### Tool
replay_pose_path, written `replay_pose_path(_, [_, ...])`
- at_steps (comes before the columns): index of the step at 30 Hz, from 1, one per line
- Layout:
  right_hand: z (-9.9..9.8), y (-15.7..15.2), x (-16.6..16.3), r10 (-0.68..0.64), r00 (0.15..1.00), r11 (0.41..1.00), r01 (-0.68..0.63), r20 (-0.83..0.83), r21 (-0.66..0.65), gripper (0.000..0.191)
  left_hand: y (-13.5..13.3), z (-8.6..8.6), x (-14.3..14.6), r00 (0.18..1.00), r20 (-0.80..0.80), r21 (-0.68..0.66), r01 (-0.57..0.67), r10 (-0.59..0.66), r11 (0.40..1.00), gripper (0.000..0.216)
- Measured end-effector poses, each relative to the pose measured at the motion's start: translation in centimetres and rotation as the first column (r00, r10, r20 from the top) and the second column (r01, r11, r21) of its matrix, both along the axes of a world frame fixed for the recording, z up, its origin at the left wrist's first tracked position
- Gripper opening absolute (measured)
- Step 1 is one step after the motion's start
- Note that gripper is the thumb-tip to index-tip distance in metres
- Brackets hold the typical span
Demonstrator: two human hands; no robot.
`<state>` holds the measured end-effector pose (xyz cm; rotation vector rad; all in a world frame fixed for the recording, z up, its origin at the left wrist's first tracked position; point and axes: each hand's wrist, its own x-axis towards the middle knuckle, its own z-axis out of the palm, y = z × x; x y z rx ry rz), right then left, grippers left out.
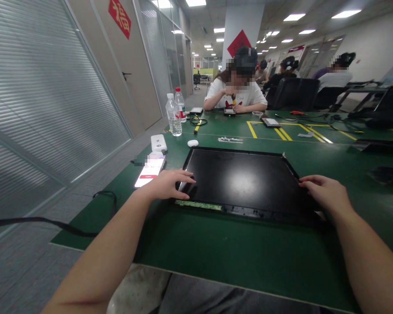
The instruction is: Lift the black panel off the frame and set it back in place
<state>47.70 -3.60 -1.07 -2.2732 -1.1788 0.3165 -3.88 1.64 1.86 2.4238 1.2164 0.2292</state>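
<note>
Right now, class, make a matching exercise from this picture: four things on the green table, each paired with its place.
Things:
1. left hand
2. right hand
3. phone
4. water bottles

Places:
A. far left part of the table
B. left edge of the black panel
C. lying left of the panel
D. right edge of the panel

Pairs: 1-B, 2-D, 3-C, 4-A

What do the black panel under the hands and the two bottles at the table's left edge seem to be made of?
Black panel: probably glass or glossy plastic, since it mirrors the ceiling lights; a green circuit strip lines its near edge. Bottles: clear thin plastic, see-through, with caps.
</note>
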Motion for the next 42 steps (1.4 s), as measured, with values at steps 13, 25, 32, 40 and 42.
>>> replay_pose_path(13, [0.9, -0.3, -0.9, -0.036, 0.999, 0.999, 0.036, -0.012, 0.018, 0.021, -0.1, -0.1, 0.2, 0.998, 0.048, -0.006, -0.049, 0.049, 0.999, 0.058])
replay_pose_path(25, [-0.6, 0.3, 0.5, -0.011, 1.0, 0.998, 0.012, -0.017, 0.065, 0.024, 1.6, -3.6, 1.6, 0.939, -0.037, 0.277, -0.32, 0.343, 0.906, 0.044])
replay_pose_path(32, [-0.5, 0.2, 0.1, 0.008, 0.999, 0.997, -0.011, 0.044, 0.075, 0.024, 1.7, -3.3, 2.8, 0.923, -0.093, 0.25, -0.342, 0.374, 0.906, 0.051])
replay_pose_path(40, [-0.2, 0.1, -0.3, -0.001, 0.998, 0.999, -0.001, 0.057, 0.038, 0.027, 2.2, -4.1, 2.4, 0.929, -0.04, 0.229, -0.351, 0.369, 0.908, 0.051])
replay_pose_path(42, [-0.1, 0.1, -0.3, -0.006, 0.999, 0.999, 0.005, 0.046, 0.037, 0.027, 2.3, -4.3, 2.3, 0.931, -0.024, 0.229, -0.349, 0.363, 0.909, 0.05])
